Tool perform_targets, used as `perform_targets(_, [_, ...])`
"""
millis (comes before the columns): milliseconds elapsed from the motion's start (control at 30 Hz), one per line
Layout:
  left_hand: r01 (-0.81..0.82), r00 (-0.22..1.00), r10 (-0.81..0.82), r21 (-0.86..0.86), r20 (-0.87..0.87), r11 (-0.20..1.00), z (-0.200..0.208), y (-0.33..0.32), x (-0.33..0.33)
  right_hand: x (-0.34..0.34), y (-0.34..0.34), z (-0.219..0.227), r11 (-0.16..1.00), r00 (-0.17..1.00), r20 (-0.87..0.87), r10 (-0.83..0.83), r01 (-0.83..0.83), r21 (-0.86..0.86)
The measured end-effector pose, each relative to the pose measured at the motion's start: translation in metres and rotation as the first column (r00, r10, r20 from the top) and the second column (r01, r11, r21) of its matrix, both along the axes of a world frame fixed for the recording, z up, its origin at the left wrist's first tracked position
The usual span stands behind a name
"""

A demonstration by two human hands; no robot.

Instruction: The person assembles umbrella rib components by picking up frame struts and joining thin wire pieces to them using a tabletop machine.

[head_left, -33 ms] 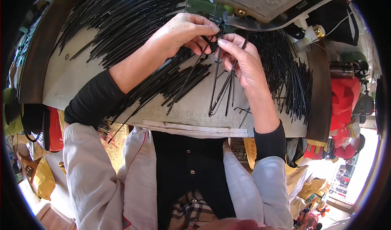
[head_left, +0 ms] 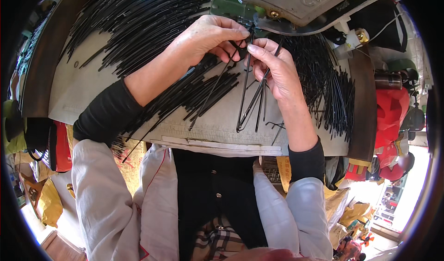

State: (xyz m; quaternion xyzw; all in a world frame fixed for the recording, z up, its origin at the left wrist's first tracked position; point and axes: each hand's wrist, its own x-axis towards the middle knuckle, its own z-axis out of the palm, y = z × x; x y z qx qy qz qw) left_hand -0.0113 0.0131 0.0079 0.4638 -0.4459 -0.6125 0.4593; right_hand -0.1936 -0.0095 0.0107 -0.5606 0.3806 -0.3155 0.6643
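My left hand [head_left: 208, 35], closed in a pinch, holds one end of a thin black rod [head_left: 212, 92] that slants down toward the table's near edge. Close beside it, my right hand [head_left: 276, 69] is closed round several thin black rods [head_left: 245, 90] with thumb and fingers; their free ends hang toward me and spread apart. Both sets of fingertips meet just below a small metal part of a green machine [head_left: 226, 2]. What exactly lies between the fingertips there is too small to tell.
Black rods lie in a large heap [head_left: 143, 20] at the far left, a smaller pile [head_left: 212, 94] in the middle and another heap [head_left: 333, 90] on the right. The pale table [head_left: 69, 92] has wooden side rims. A grey metal housing [head_left: 300, 2] overhangs its back. A white strip [head_left: 222, 146] runs along the near edge.
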Motion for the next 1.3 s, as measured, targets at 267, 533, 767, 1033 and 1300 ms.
perform_targets(267, [-0.007,0.999,0.007,-0.014,-0.044,1.0,-0.003,0.001,-0.004,-0.001,0.0,0.0,1.0,1.0,0.015,0.002,-0.003,0.031])
perform_targets(533, [-0.047,0.999,0.047,-0.028,0.002,0.999,-0.004,-0.001,-0.006,0.001,-0.004,-0.001,0.999,1.0,0.013,-0.024,0.025,-0.028])
perform_targets(767, [-0.043,0.997,0.047,-0.06,0.059,0.997,-0.002,-0.005,-0.003,0.004,-0.011,-0.004,0.999,1.0,0.011,-0.027,0.027,-0.03])
perform_targets(1033, [-0.105,0.993,0.106,-0.026,0.057,0.994,0.001,0.003,-0.008,0.009,-0.003,-0.005,0.998,0.997,0.041,-0.06,0.058,0.037])
perform_targets(1300, [-0.066,0.993,0.041,-0.235,-0.109,0.97,-0.014,-0.002,-0.007,0.009,-0.006,-0.009,0.998,0.996,0.075,-0.055,0.054,0.018])
